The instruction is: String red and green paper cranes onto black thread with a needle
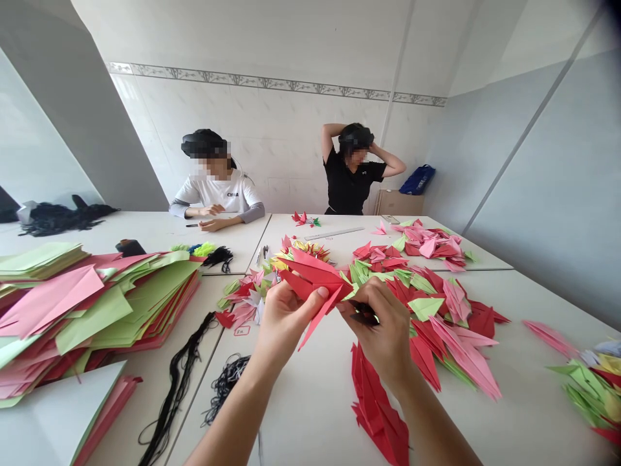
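My left hand (284, 320) pinches a red origami paper piece (317, 275), thumb on top and fingers beneath, above the table. My right hand (385, 327) is closed at the right end of that piece. In its fingers is a small black object (365, 313), mostly hidden, whose kind I cannot make out. Several folded red papers (378, 408) lie below my right hand. Beyond and to the right spreads a pile of pink, red and green folded papers (456, 304).
Stacked coloured paper (111, 304) stands at the left. Black cord (179, 382) and a tangled bundle (228, 382) lie nearer. A ruler (334, 233) is farther back. Two people, in a white shirt (226, 194) and a black shirt (352, 184), sit across the table (301, 421).
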### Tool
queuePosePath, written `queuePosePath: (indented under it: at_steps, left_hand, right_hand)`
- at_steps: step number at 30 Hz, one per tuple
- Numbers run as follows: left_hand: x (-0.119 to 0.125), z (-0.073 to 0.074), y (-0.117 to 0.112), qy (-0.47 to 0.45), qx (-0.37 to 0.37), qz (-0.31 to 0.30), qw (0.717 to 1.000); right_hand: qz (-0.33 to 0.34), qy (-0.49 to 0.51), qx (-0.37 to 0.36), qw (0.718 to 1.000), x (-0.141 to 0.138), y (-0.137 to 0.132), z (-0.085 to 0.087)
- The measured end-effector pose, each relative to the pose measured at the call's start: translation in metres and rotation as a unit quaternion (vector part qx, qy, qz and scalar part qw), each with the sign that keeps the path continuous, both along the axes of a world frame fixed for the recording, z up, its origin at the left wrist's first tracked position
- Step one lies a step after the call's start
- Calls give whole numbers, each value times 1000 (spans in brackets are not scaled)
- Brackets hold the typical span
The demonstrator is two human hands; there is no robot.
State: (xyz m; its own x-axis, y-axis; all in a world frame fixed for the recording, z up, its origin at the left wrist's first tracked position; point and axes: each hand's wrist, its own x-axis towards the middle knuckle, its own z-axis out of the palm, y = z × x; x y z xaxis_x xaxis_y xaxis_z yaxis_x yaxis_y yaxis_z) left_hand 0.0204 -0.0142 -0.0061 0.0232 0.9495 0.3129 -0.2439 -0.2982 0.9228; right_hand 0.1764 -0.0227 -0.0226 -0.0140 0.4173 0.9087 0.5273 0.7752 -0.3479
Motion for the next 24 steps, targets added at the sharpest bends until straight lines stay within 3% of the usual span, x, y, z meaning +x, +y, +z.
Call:
queuePosePath:
  at_steps: [9,15,20,24]
  left_hand:
    - [-2,2,1,18,14,-36,999]
    - [-16,0,7,-8,7,-26,1000]
    - [-22,0,6,12,4,-84,996]
    - [-22,0,6,8,-5,-74,997]
  right_hand:
    - [34,32,18,999,-5,-2,-4]
    - [95,-62,-8,994,4,-1,-7]
    - [93,-62,-5,994,4,1,-10]
    - [67,-48,34,996,2,4,-9]
